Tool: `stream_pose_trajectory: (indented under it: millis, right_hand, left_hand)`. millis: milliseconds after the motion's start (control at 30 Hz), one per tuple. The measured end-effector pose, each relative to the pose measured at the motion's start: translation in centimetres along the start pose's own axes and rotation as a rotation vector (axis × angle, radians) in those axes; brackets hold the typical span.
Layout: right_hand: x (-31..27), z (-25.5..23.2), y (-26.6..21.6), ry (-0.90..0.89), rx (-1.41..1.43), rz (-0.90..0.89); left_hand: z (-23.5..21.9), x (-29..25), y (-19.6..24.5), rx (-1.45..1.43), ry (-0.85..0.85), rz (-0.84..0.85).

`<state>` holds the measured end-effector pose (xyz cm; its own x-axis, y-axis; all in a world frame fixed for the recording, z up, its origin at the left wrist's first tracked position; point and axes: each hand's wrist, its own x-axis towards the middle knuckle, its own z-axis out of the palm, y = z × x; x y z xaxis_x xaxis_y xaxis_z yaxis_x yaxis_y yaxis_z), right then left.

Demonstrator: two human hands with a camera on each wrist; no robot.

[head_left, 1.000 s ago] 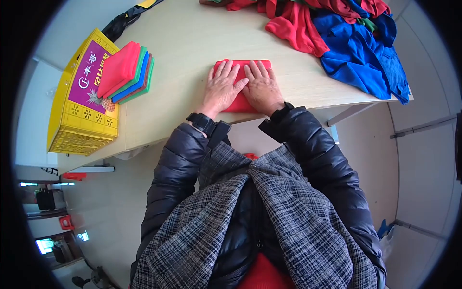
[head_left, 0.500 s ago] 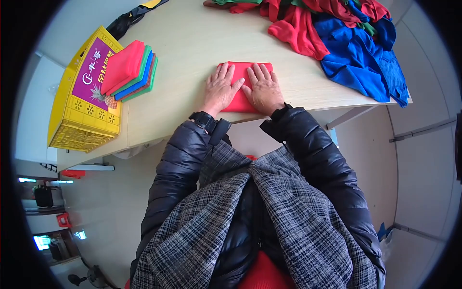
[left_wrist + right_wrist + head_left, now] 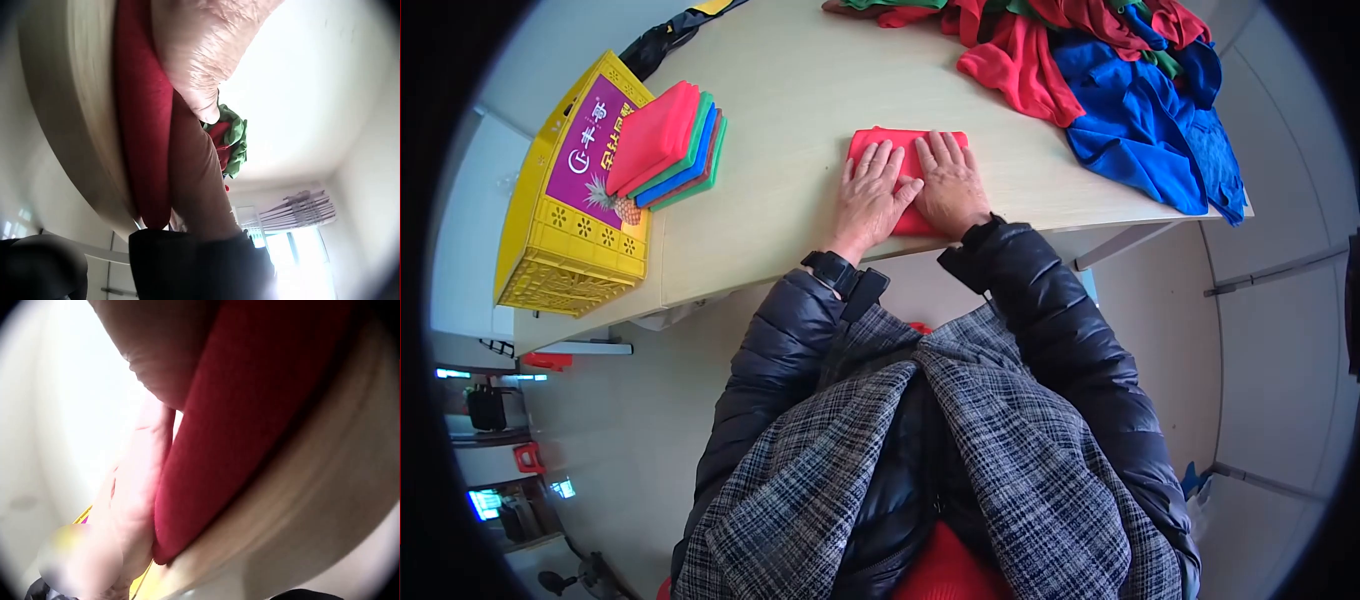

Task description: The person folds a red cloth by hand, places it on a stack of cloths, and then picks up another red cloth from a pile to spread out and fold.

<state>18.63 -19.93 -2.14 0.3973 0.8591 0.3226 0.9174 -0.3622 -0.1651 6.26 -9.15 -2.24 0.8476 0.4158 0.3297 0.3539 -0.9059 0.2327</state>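
Note:
A red folded cloth (image 3: 913,222) lies flat near the front edge of the table. Both hands rest on it, palms down. My left hand (image 3: 872,198) covers its left half with fingers straight and pointing away from me. Its thumb reaches across to the side of my right hand (image 3: 950,188), which lies straight-fingered over the right half. In the left wrist view the cloth (image 3: 144,119) shows as a thick, rounded layer under the palm. The right wrist view shows the folded edge of the cloth (image 3: 231,431) pressed against the tabletop.
To the left, a stack of folded cloths (image 3: 662,145) in red, green, blue and brown is beside a yellow crate (image 3: 570,265). Loose red cloth (image 3: 1020,75) and blue cloth (image 3: 1135,120) are heaped at the back right. A black and yellow item (image 3: 665,45) lies at the far left.
My left hand shifts slightly right over the cloth, its thumb now meeting the right hand after a small gap half a second ago. The right hand stays nearly in place.

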Motion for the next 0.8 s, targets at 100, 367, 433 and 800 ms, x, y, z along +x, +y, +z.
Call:
stream_pose_trajectory:
  millis: [100, 367, 433, 800]
  right_hand:
    - [1.2, -0.6, 0.9, -0.086, -0.053, 0.031]
    - [1.4, -1.8, 1.3, -0.092, 0.052, 0.004]
    - [0.8, -2.2, 0.3, -0.1, 0.072, -0.001]
    - [-4.3, -3.0, -9.0, -0.099, 0.277, -0.178]
  left_hand:
    - [-0.3, -0.4, 0.0, 0.033, 0.043, 0.016]
    - [-4.6, -11.1, 2.6, -0.447, 0.185, 0.1]
    - [-3.7, -14.1, 2.0, -0.517, 0.064, 0.03]
    - [-4.0, -18.1, 0.3, -2.027, 0.395, -0.83]
